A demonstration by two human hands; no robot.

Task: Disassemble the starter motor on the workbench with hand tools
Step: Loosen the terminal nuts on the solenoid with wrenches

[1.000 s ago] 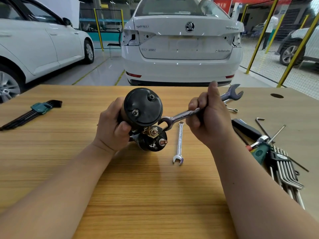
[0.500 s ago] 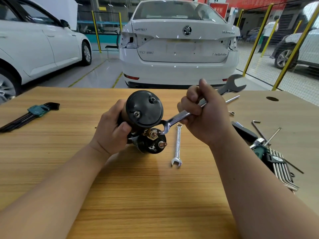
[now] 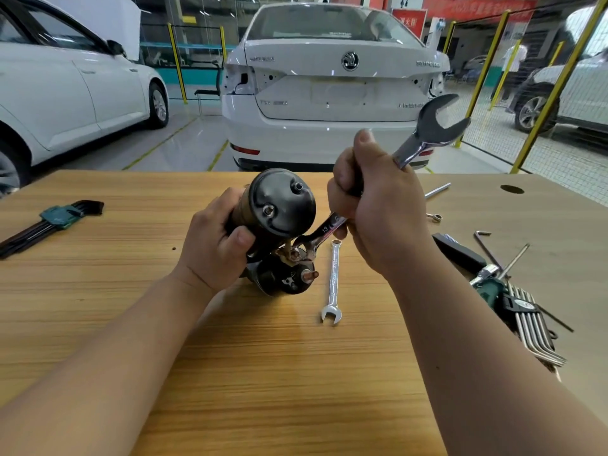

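Wrench (image 3: 332, 230) handle swung upward; right hand (image 3: 378, 205) grip clamped on it, left hand (image 3: 214, 248) clamped on starter motor (image 3: 279, 209).

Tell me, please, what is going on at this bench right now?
A person is taking apart a starter motor on a wooden workbench. The left hand grips the motor's body, while the right hand holds a wrench whose lower end sits on a nut at the terminal post between the two black housings. A smaller wrench lies beside the motor, untouched, and hex keys lie off to the left.
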